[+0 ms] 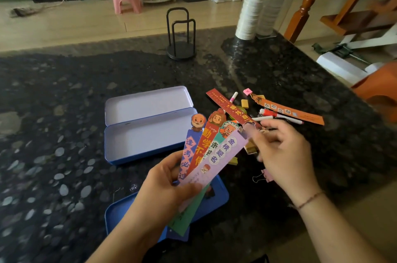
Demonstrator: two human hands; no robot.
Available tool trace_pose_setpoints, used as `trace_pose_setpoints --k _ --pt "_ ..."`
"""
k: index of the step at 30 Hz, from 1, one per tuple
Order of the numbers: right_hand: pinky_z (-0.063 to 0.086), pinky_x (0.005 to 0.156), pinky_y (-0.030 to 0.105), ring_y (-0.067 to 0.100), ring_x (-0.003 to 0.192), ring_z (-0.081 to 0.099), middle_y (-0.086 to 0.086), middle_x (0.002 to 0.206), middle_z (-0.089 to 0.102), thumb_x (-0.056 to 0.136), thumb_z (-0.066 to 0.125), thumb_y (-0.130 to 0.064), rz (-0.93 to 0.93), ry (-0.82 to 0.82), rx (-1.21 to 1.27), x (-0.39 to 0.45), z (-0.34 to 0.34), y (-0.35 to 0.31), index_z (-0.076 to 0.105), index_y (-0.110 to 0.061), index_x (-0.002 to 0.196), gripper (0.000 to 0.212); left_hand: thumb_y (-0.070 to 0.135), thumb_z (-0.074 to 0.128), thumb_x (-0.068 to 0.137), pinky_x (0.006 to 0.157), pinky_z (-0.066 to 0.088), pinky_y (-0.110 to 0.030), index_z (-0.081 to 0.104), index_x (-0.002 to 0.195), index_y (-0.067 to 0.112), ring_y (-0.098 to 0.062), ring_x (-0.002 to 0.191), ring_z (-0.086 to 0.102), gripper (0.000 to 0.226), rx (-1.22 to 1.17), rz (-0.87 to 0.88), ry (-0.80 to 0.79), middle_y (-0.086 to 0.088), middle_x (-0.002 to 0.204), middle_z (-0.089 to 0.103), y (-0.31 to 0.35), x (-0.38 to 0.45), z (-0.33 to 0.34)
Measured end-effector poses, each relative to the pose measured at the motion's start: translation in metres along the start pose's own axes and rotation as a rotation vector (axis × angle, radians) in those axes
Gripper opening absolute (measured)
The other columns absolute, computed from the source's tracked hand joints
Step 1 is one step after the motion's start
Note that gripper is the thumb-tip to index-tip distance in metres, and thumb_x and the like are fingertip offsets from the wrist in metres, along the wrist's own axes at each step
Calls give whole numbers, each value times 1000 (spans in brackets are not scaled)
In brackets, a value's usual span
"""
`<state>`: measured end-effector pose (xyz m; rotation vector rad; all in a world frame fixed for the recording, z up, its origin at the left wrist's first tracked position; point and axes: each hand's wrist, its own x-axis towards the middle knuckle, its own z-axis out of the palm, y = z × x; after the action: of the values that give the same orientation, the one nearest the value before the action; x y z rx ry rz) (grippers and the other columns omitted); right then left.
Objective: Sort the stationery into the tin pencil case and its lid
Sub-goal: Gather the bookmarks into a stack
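My left hand [165,189] grips a fan of several paper bookmarks [204,151]: blue, red, green and a lilac one on top. My right hand [281,153] pinches the top end of the lilac bookmark [223,155]. The open blue tin pencil case [150,134] lies behind the fan, with a pale inside and nothing in either half. A second blue tin piece [217,200] lies under my left hand. Loose stationery lies to the right: a red bookmark [227,106], an orange bookmark [287,111], pens [279,115], erasers [245,104] and a pink binder clip [263,177].
A black wire holder [181,35] stands at the back of the dark stone counter [64,112]. Stacks of white paper cups [257,3] stand at the back right. The counter's right edge runs diagonally past an orange stool [378,88].
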<state>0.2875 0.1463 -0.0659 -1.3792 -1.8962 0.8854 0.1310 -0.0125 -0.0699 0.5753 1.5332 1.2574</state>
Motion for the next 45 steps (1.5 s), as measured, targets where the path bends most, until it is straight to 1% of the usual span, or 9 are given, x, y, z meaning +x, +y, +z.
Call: trace_pose_setpoints --k 6,10,14,17,22,26,30,34,45 --pt "33 47 21 8 71 50 -13 88 47 85 65 -28 -37 -44 -577 10 -6 12 56 -37 123 41 -20 60 79 84 54 -37 57 114 27 -19 94 71 58 -16 -29 -17 3 103 75 1 -1 -5" --pt "36 46 21 8 76 51 -14 86 49 88 61 -34 -28 -84 -662 10 -5 12 59 -37 123 36 -18 63 77 83 56 -36 54 117 30 -20 94 71 63 -14 -31 -43 2 103 75 1 1 -6" --pt "38 45 20 6 61 56 -15 72 63 90 58 -35 -68 19 -644 10 -9 12 68 -35 112 24 -11 69 70 85 54 -39 49 125 34 -21 98 70 74 -39 -31 -64 1 107 73 0 2 -9" --pt "49 48 25 4 57 60 -10 70 65 91 58 -31 -100 177 -392 15 -20 17 70 -26 105 19 -21 62 75 85 54 -41 45 129 37 -23 99 69 82 -76 -18 -50 -2 108 73 0 3 -11" --pt "57 52 24 8 73 72 -1 92 72 87 65 -21 17 461 445 29 -43 20 67 -25 92 7 -20 62 76 79 55 -37 48 120 44 -21 96 70 78 -136 -9 -31 0 105 74 3 4 -10" --pt "56 67 29 17 87 70 11 107 67 76 68 -23 95 600 823 33 -61 26 60 -19 101 27 -14 64 78 83 53 -43 47 128 39 -25 99 69 75 -188 -33 -28 -3 109 73 1 5 -8" --pt "56 63 27 16 84 70 5 97 69 85 61 -5 104 425 1001 31 -57 19 55 -21 104 26 -10 64 78 76 54 -39 48 133 32 -26 98 69 71 -254 -18 13 -4 109 73 -3 7 -4" --pt "56 52 22 13 73 71 3 91 72 87 60 1 110 53 708 16 -33 0 62 -16 103 24 -7 71 73 68 59 -35 56 124 23 -28 95 71 62 -394 -22 -18 -10 108 73 -4 5 6" --pt "57 52 27 19 67 73 8 79 74 85 66 -5 213 -82 448 7 -11 -1 63 -10 94 11 1 68 80 64 59 -31 58 124 21 -26 86 71 49 -470 14 -81 -13 113 70 -7 2 17"
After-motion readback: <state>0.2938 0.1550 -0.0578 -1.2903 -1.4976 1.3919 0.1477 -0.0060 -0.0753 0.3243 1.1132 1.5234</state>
